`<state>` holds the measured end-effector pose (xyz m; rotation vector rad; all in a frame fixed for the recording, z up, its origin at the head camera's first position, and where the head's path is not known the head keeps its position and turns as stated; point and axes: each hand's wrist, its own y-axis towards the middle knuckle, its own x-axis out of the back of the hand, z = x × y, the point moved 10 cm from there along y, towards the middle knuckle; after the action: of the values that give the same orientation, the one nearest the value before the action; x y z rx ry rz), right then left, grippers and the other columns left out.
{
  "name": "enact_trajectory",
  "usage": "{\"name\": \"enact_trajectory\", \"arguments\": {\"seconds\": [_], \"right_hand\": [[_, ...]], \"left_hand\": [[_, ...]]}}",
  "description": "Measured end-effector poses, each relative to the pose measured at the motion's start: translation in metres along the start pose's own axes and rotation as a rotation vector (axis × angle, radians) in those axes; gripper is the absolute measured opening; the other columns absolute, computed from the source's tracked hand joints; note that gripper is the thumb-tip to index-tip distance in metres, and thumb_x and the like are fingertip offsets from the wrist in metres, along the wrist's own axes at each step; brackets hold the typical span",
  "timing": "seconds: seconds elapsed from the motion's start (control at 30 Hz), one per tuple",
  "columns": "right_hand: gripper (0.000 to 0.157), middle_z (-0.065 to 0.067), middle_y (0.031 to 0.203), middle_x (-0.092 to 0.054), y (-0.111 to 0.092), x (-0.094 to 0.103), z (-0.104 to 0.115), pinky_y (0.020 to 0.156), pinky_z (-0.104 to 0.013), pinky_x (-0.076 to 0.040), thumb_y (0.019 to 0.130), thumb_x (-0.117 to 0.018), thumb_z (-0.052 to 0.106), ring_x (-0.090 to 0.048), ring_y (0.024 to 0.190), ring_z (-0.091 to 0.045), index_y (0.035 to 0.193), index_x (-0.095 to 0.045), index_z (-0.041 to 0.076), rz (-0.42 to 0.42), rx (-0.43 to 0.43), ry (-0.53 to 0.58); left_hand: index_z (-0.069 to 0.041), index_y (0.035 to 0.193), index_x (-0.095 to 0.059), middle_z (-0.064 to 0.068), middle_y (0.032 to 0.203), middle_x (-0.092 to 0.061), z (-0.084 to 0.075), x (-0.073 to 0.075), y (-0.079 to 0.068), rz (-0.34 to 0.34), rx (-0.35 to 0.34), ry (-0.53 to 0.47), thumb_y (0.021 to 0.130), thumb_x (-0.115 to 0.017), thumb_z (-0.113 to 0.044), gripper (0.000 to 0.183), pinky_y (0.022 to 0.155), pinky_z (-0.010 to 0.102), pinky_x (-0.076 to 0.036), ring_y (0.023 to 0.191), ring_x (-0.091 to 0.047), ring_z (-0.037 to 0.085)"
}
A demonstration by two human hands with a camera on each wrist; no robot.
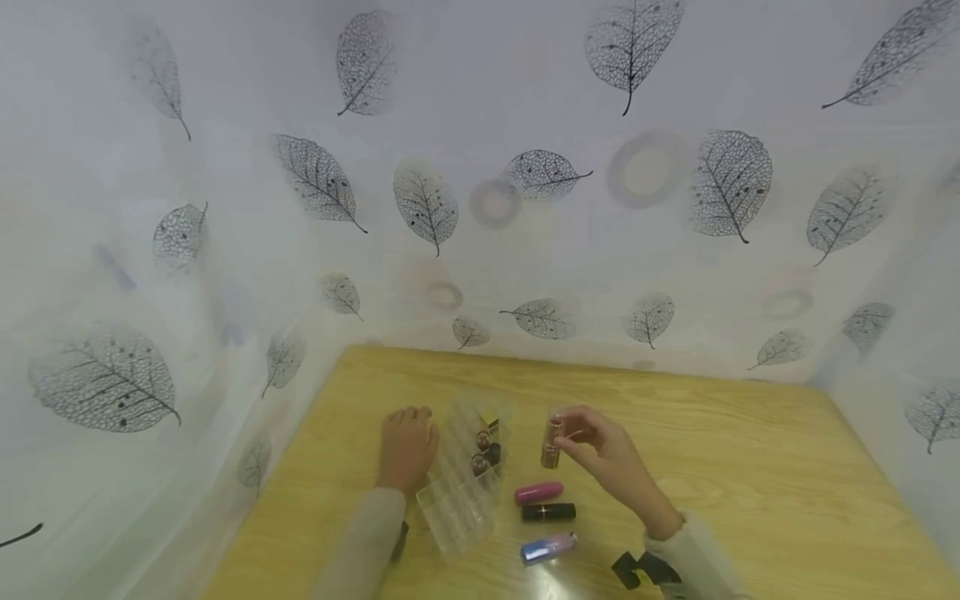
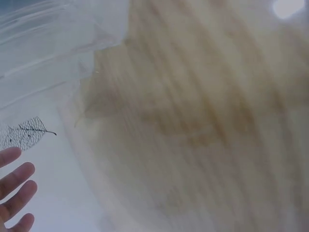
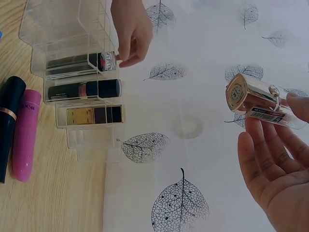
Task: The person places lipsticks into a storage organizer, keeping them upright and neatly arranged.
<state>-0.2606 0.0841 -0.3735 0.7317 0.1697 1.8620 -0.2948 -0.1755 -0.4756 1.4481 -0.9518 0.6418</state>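
My right hand (image 1: 600, 454) pinches a rose-gold lipstick tube (image 1: 551, 443) between thumb and fingers above the table. In the right wrist view the lipstick (image 3: 258, 99) shows its shiny base and a small printed label. A clear stepped lipstick organizer (image 1: 453, 504) stands left of it, with lipsticks in some slots, among them a gold-and-dark one (image 3: 94, 115). Along the organizer's left side rests my left hand (image 1: 407, 450), holding nothing; its fingers (image 2: 19, 193) look loosely extended in the left wrist view. Whether it touches the organizer I cannot tell.
Between the organizer and my right arm lie a pink lipstick (image 1: 538, 492), a black lipstick (image 1: 548, 512) and a blue-and-pink tube (image 1: 548, 549). The wooden table (image 1: 750, 467) meets white leaf-patterned sheeting (image 1: 480, 267) at the back and sides.
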Motion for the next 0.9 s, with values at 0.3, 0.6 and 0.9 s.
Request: {"name": "enact_trajectory", "arguments": {"seconds": [0.3, 0.6, 0.9], "right_hand": [[0.027, -0.016, 0.095, -0.066, -0.002, -0.009, -0.002, 0.076, -0.023, -0.054, 0.083, -0.062, -0.001, -0.060, 0.086, 0.002, 0.109, -0.058, -0.002, 0.013, -0.028, 0.019], [0.024, -0.013, 0.097, -0.065, -0.009, -0.029, -0.016, 0.076, -0.024, -0.054, 0.084, -0.064, 0.003, -0.058, 0.086, 0.003, 0.107, -0.059, 0.001, 0.013, -0.049, 0.031], [0.022, -0.013, 0.100, -0.066, -0.010, -0.062, -0.037, 0.077, -0.028, -0.055, 0.085, -0.065, 0.010, -0.063, 0.087, -0.010, 0.104, -0.061, 0.002, -0.003, -0.109, 0.056]], "left_hand": [[-0.006, 0.095, -0.065, 0.012, 0.088, -0.067, -0.009, -0.013, 0.007, 0.049, -0.007, 0.000, 0.085, -0.064, -0.023, 0.020, 0.083, 0.045, -0.048, 0.086, -0.063, 0.029], [-0.007, 0.089, -0.066, 0.009, 0.083, -0.067, -0.017, -0.017, 0.006, -0.005, -0.067, 0.036, 0.083, -0.066, -0.020, 0.015, 0.077, 0.043, -0.050, 0.078, -0.064, 0.026], [-0.007, 0.088, -0.066, 0.008, 0.082, -0.067, -0.017, -0.016, 0.003, -0.021, -0.067, 0.031, 0.083, -0.066, -0.020, 0.014, 0.075, 0.042, -0.051, 0.076, -0.064, 0.025]]}}
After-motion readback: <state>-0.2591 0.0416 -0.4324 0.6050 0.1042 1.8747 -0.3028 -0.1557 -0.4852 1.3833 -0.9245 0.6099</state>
